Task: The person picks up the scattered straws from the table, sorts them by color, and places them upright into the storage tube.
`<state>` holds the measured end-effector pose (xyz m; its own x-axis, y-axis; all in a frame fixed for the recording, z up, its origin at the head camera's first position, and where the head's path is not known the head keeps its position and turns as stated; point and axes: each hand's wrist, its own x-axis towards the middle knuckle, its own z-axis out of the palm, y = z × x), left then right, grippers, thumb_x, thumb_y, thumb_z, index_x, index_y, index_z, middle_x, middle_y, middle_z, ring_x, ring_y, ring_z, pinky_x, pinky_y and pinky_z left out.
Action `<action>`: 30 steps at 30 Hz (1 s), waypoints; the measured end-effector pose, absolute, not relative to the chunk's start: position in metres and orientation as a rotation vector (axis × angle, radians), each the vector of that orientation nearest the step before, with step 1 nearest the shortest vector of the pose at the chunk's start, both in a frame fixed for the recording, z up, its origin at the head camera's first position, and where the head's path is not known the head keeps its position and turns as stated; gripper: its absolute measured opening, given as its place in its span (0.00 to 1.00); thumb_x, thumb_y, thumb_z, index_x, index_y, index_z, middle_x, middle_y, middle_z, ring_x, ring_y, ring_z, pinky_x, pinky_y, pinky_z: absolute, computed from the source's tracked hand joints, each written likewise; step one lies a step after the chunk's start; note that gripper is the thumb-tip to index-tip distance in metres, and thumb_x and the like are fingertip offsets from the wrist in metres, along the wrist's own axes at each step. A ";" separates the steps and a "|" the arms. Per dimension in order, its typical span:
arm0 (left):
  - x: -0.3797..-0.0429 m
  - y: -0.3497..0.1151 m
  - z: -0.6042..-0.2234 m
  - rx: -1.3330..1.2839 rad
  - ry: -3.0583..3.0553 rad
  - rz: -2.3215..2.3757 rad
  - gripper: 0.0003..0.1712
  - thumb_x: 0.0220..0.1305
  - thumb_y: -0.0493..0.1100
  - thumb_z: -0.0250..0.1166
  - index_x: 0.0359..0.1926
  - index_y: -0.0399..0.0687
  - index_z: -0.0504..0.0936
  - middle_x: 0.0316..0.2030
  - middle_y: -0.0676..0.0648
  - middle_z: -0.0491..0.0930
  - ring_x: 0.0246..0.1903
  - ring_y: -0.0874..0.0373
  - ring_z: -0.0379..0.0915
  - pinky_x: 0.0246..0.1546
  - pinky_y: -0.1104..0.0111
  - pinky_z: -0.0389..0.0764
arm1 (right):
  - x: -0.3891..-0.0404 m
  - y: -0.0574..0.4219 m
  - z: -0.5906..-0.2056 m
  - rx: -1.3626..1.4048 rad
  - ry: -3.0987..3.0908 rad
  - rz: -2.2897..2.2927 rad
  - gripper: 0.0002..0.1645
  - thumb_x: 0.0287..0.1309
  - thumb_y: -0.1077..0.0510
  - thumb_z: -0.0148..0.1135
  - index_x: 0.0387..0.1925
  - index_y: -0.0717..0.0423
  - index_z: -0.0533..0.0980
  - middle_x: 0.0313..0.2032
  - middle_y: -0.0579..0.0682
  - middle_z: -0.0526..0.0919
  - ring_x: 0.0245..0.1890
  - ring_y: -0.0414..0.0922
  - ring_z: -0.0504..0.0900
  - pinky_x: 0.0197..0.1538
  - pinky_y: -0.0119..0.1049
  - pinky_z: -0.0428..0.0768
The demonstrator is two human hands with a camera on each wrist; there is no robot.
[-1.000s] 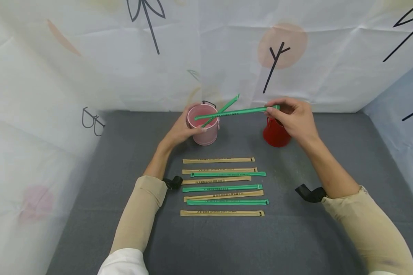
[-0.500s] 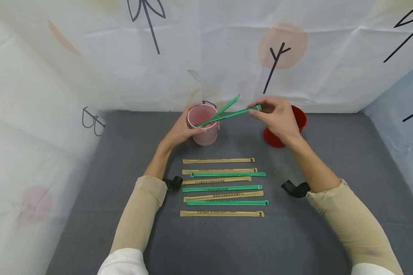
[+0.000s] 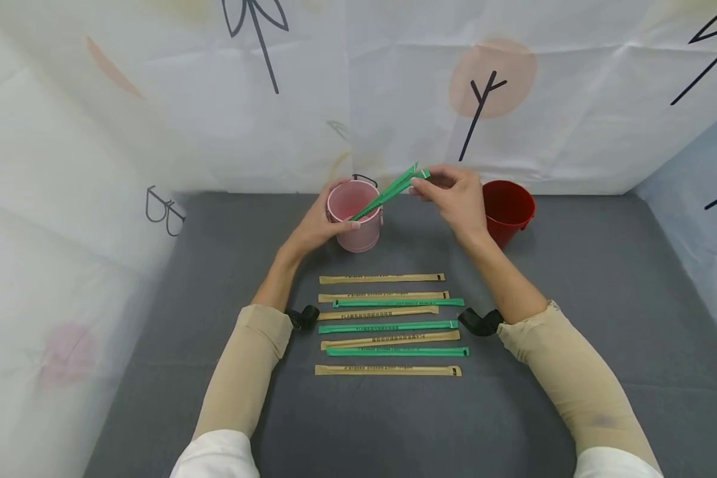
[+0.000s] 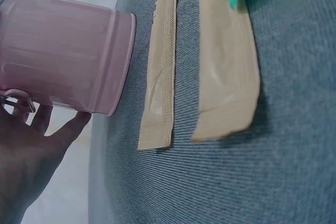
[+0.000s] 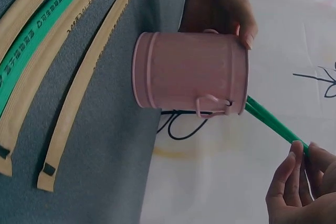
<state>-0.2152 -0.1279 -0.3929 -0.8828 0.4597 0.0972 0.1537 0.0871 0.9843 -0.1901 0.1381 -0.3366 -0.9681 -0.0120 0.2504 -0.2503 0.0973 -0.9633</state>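
2 green wrapped straws (image 3: 390,192) lean in the pink bucket (image 3: 360,238), upper middle of the head view. right hand (image 3: 457,196) pinches 1 near its top; left hand (image 3: 318,222) grips bucket. straws probably light, bendy: hold by the end.

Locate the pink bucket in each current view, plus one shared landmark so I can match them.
Head: pink bucket just above image centre, opening up.
Left wrist: pink bucket at upper left, against the left edge, turned sideways in the image.
Right wrist: pink bucket upper middle, also sideways in the image.
Shared landmark: the left hand, holding the pink bucket in all three.
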 end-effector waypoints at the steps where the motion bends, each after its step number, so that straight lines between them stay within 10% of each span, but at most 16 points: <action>1: -0.216 -0.128 -0.393 0.621 2.126 1.881 0.51 0.53 0.28 0.69 0.75 0.36 0.51 0.65 0.31 0.62 0.63 0.35 0.63 0.53 0.60 0.75 | -0.189 0.136 -0.334 0.262 -2.192 1.973 0.14 0.58 0.64 0.71 0.44 0.70 0.83 0.33 0.51 0.88 0.32 0.41 0.88 0.41 0.30 0.83; 15: -0.218 -0.123 -0.394 0.633 2.104 1.882 0.53 0.52 0.28 0.70 0.74 0.37 0.51 0.65 0.31 0.64 0.63 0.35 0.63 0.58 0.49 0.72 | -0.177 0.117 -0.318 0.158 -2.312 1.795 0.14 0.60 0.64 0.68 0.45 0.71 0.82 0.37 0.62 0.87 0.33 0.48 0.88 0.41 0.30 0.83; 30: -0.230 -0.126 -0.419 0.653 2.072 1.917 0.54 0.52 0.27 0.70 0.76 0.40 0.49 0.66 0.33 0.63 0.64 0.35 0.63 0.53 0.62 0.75 | -0.171 0.150 -0.348 0.250 -2.320 1.803 0.18 0.59 0.61 0.70 0.50 0.65 0.81 0.44 0.59 0.86 0.35 0.37 0.86 0.43 0.28 0.82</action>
<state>-0.2297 -0.1259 -0.4192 -0.8703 0.4773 0.1213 0.1579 0.0372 0.9868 -0.1710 0.1501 -0.3477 -0.9673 -0.0152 0.2531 -0.2490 0.2452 -0.9370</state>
